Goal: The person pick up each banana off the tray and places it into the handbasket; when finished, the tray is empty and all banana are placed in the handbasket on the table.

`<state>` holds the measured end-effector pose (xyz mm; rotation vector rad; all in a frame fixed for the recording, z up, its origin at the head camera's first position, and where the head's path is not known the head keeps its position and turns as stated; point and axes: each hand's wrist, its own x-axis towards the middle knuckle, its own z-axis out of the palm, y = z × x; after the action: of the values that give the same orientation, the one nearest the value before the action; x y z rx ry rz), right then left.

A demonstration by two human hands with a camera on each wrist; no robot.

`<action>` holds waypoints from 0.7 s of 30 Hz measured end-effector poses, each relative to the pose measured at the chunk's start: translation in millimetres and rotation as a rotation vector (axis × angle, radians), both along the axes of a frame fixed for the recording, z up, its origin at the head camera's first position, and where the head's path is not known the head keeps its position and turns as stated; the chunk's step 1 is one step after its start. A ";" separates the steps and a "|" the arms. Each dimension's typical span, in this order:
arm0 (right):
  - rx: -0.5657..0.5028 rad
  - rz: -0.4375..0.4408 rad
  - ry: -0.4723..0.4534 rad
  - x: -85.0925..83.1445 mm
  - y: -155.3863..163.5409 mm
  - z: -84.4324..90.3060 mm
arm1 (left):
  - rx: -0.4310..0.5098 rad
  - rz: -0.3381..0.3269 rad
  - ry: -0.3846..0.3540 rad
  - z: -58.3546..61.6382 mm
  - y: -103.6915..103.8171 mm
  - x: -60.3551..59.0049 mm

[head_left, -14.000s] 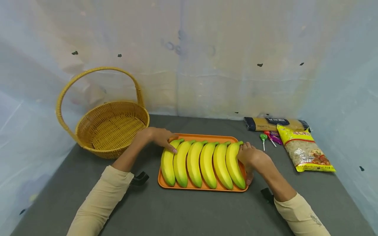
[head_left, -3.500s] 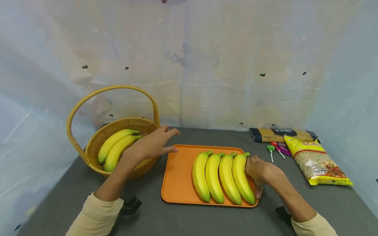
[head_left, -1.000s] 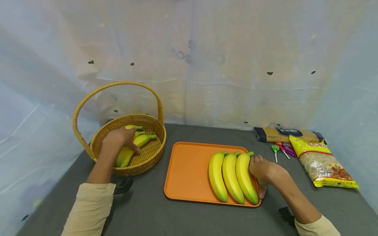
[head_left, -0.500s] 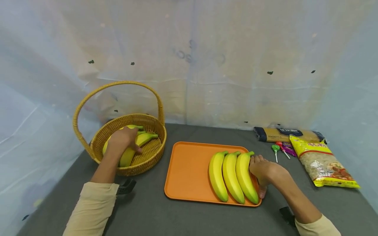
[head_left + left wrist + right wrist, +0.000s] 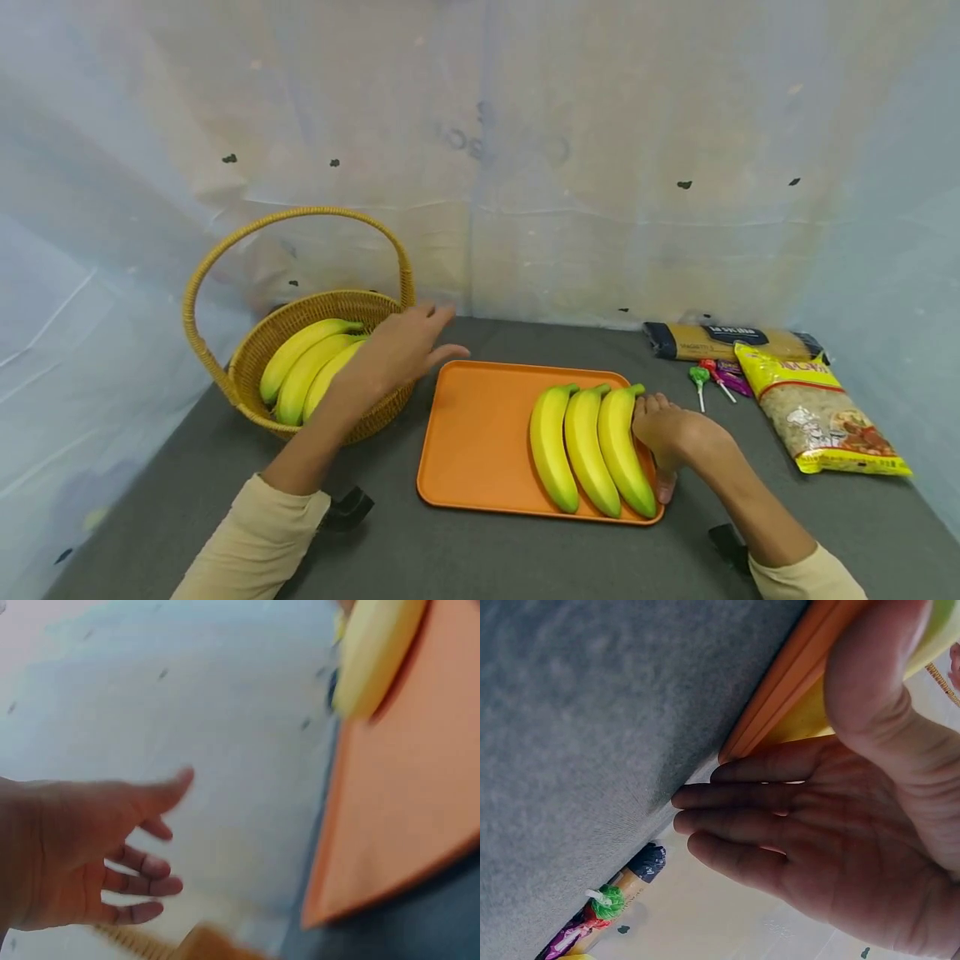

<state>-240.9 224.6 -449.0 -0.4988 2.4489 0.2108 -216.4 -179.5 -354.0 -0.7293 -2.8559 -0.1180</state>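
Note:
My left hand [image 5: 396, 352] hangs in the air between the wicker basket [image 5: 242, 392] and the orange tray [image 5: 480, 442], holding nothing. In the left wrist view its thumb and fingers [image 5: 142, 885] are spread apart. Inside the basket lie three yellow bananas [image 5: 303, 350], partly hidden behind my left forearm. Three more bananas [image 5: 553, 450] lie side by side on the right part of the tray. My right hand [image 5: 675, 433] rests at the tray's right edge beside the outermost banana. In the right wrist view its fingers [image 5: 742, 799] are straight, the thumb by the tray's rim.
Back right on the grey table [image 5: 525, 562] lie a spaghetti pack [image 5: 720, 342], a green lollipop [image 5: 699, 379], a red lollipop [image 5: 712, 371] and a purple wrapper [image 5: 735, 379]. A yellow-edged food bag [image 5: 817, 412] is to their right. The basket's tall handle [image 5: 300, 215] arches above it; plastic sheeting stands behind.
My left hand has let go of the third banana in the basket and moved right, out toward the tray. The right hand has stayed at the tray. Earlier, all the bananas were on the tray.

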 end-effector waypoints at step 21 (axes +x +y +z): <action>0.008 -0.007 -0.016 -6.6 3.7 -4.8 | -0.130 -0.350 -0.403 -61.5 93.7 36.5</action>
<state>-247.4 228.3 -453.8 -0.4868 2.4334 0.2125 -179.9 -85.8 -415.5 -1.3713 -3.0938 -0.1434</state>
